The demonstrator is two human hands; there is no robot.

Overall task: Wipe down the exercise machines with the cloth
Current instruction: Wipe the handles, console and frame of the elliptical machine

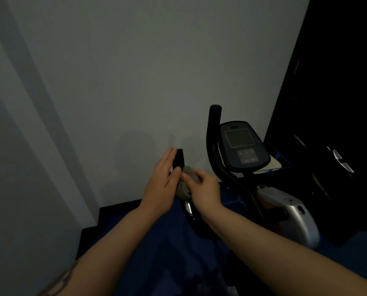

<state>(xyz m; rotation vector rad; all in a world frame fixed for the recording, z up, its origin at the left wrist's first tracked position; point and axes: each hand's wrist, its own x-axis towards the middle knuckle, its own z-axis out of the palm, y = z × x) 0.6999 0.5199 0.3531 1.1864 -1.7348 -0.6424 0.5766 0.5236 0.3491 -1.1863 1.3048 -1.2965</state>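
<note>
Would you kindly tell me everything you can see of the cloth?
The cloth is small, grey and soft-looking, bunched into a crumpled wad rather than spread flat. The right hand grips it from the right and presses it against a dark handlebar grip, where the left hand lies with straight fingers on the other side. Its lower part hangs below the fingers.

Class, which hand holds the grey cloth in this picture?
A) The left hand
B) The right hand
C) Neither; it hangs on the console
B: the right hand has its fingers curled round the grey cloth, while the left hand lies flat against the black handlebar end.
</note>
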